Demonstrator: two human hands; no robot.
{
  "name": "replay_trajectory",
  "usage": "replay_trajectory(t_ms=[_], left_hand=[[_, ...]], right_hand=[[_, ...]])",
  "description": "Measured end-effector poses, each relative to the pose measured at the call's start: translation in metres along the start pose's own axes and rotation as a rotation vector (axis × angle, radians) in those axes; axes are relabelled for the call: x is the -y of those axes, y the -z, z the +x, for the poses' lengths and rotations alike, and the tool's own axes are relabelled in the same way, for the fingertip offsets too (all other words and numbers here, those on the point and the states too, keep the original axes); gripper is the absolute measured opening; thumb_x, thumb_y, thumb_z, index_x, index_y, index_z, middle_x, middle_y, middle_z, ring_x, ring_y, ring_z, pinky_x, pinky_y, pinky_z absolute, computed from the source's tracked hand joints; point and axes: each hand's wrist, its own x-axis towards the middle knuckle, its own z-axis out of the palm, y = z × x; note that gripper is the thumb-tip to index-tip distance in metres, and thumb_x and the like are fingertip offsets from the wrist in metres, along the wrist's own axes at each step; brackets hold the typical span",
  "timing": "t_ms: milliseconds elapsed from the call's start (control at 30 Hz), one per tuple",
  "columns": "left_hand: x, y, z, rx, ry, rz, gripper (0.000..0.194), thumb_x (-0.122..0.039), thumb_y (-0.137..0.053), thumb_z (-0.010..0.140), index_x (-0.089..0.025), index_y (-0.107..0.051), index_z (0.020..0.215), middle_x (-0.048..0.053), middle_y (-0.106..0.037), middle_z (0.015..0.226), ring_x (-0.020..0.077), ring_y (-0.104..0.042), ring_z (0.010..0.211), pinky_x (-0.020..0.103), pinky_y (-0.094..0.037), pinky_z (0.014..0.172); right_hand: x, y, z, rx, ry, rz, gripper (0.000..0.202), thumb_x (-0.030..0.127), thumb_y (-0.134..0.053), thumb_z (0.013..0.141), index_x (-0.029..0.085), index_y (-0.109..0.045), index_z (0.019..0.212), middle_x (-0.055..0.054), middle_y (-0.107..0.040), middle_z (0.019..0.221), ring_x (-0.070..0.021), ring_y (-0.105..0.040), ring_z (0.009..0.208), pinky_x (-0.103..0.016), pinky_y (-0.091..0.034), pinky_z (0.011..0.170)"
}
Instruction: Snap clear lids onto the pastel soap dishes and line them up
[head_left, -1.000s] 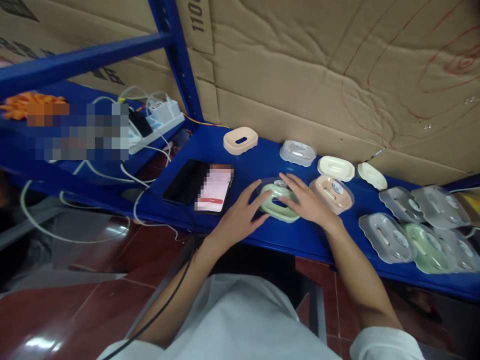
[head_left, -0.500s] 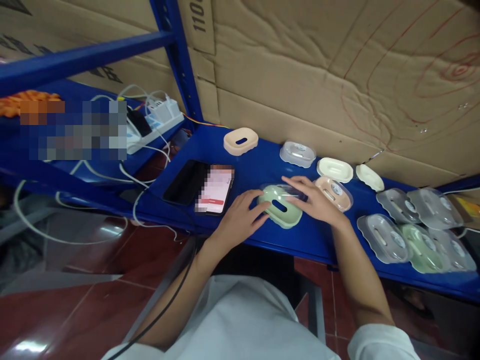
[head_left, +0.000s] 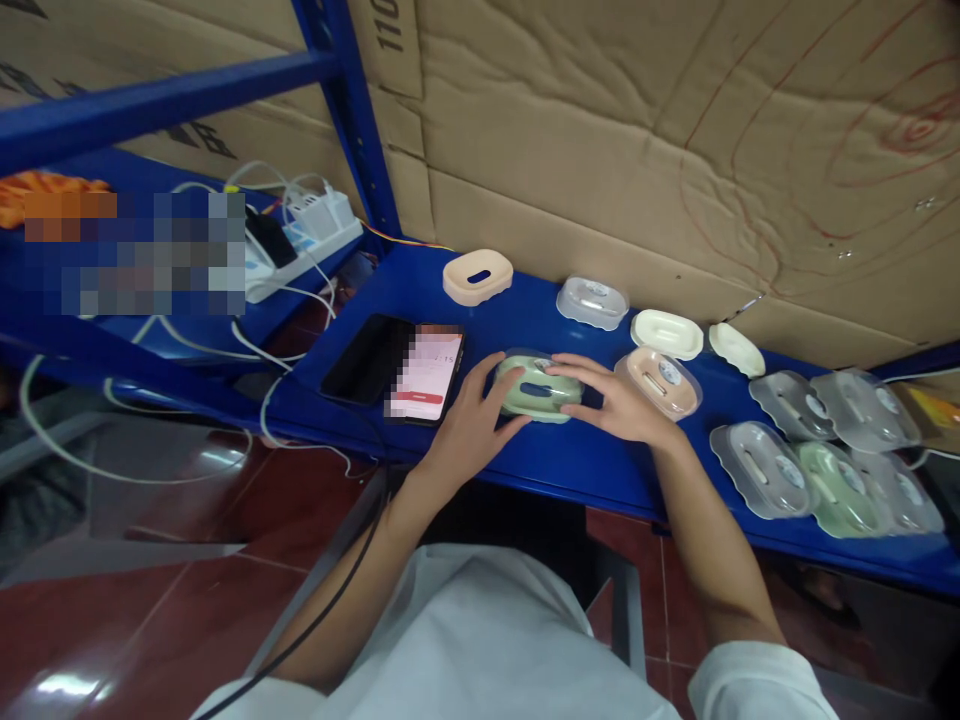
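On the blue counter (head_left: 570, 470), the left hand (head_left: 478, 425) and the right hand (head_left: 619, 400) hold the green dish (head_left: 538, 388) between them from either side, fingers curved over its clear cover (head_left: 546, 364). The dish sits near the counter's near edge, right of a lit phone (head_left: 427, 375). Just right of the right hand lies a covered peach dish (head_left: 660, 383); an uncovered peach dish (head_left: 478, 277) rests at the far left.
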Motion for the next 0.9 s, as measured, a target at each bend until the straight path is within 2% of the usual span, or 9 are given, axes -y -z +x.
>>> replay_trajectory(t_ms=[100, 200, 333, 433, 500, 567, 733, 800, 900], left_hand=[[0.002, 0.0, 0.0, 0.064, 0.035, -0.057, 0.069, -0.034, -0.069, 0.1, -0.031, -0.036, 0.161, 0.017, -0.04, 0.165, 0.0354, -0.044, 0.154, 0.057, -0.046, 0.123], [0.001, 0.001, 0.0, 0.072, 0.034, -0.059, 0.071, -0.034, -0.069, 0.1, -0.031, -0.035, 0.163, 0.017, -0.037, 0.168, 0.0353, -0.042, 0.156, 0.055, -0.047, 0.122], [-0.001, 0.004, 0.002, 0.076, -0.047, -0.004, 0.058, -0.029, -0.068, 0.101, -0.028, -0.049, 0.155, 0.017, -0.029, 0.173, 0.037, -0.03, 0.162, 0.058, -0.043, 0.125], [-0.001, 0.005, 0.003, 0.165, -0.156, 0.019, 0.037, -0.026, -0.065, 0.102, -0.025, -0.064, 0.139, 0.014, -0.045, 0.165, 0.035, -0.037, 0.159, 0.058, -0.042, 0.126], [-0.001, 0.004, 0.003, 0.21, -0.198, 0.032, 0.028, -0.026, -0.062, 0.104, -0.024, -0.068, 0.131, 0.011, -0.062, 0.151, 0.0319, -0.047, 0.152, 0.055, -0.046, 0.123], [-0.001, 0.005, 0.003, 0.21, -0.218, 0.049, 0.025, -0.026, -0.059, 0.106, -0.023, -0.069, 0.129, 0.008, -0.07, 0.139, 0.0298, -0.054, 0.145, 0.052, -0.049, 0.119], [-0.003, 0.007, 0.002, 0.13, -0.202, 0.075, 0.024, -0.028, -0.058, 0.107, -0.021, -0.069, 0.127, 0.007, -0.075, 0.132, 0.0267, -0.062, 0.133, 0.047, -0.05, 0.11], [-0.004, 0.008, 0.002, 0.129, -0.193, 0.089, 0.023, -0.029, -0.058, 0.108, -0.02, -0.07, 0.126, 0.008, -0.075, 0.131, 0.0265, -0.063, 0.131, 0.046, -0.049, 0.109], [-0.004, 0.008, 0.002, 0.158, -0.214, 0.113, 0.022, -0.028, -0.058, 0.108, -0.021, -0.07, 0.124, 0.008, -0.076, 0.13, 0.0267, -0.063, 0.13, 0.047, -0.047, 0.109]], right_hand=[[0.002, 0.0, 0.0, -0.018, 0.011, -0.002, 0.048, 0.043, -0.063, 0.103, 0.036, -0.059, 0.15, -0.006, -0.05, 0.164, -0.0291, -0.048, 0.153, -0.054, -0.043, 0.125], [-0.001, -0.003, 0.002, -0.157, -0.018, -0.04, 0.041, 0.044, -0.058, 0.106, 0.033, -0.063, 0.145, -0.007, -0.062, 0.152, -0.0273, -0.057, 0.144, -0.051, -0.045, 0.124], [-0.019, -0.007, 0.007, -0.388, -0.19, -0.135, 0.042, 0.049, -0.055, 0.106, 0.029, -0.064, 0.142, -0.007, -0.076, 0.131, -0.0286, -0.073, 0.118, -0.049, -0.059, 0.106], [-0.035, 0.001, 0.018, -0.477, -0.3, -0.286, 0.048, 0.045, -0.053, 0.105, 0.024, -0.059, 0.148, -0.012, -0.078, 0.123, -0.0344, -0.073, 0.111, -0.056, -0.059, 0.1], [-0.04, 0.01, 0.032, -0.474, -0.285, -0.45, 0.051, 0.034, -0.053, 0.102, 0.019, -0.056, 0.151, -0.018, -0.071, 0.136, -0.0399, -0.067, 0.123, -0.062, -0.054, 0.106], [-0.04, 0.019, 0.053, -0.438, -0.256, -0.58, 0.055, 0.024, -0.053, 0.098, 0.018, -0.055, 0.153, -0.02, -0.063, 0.147, -0.0434, -0.058, 0.134, -0.065, -0.047, 0.112], [-0.041, 0.032, 0.104, -0.335, -0.348, -0.65, 0.049, 0.017, -0.047, 0.1, 0.019, -0.062, 0.146, -0.017, -0.065, 0.145, -0.0387, -0.057, 0.136, -0.058, -0.046, 0.113], [-0.049, 0.041, 0.109, -0.257, -0.456, -0.704, 0.05, 0.015, -0.046, 0.099, 0.02, -0.061, 0.147, -0.016, -0.064, 0.148, -0.0359, -0.059, 0.135, -0.054, -0.045, 0.113], [-0.064, 0.069, 0.092, -0.136, -0.621, -0.776, 0.058, 0.01, -0.055, 0.093, 0.022, -0.061, 0.149, -0.016, -0.065, 0.148, -0.0343, -0.064, 0.128, -0.052, -0.047, 0.108]])
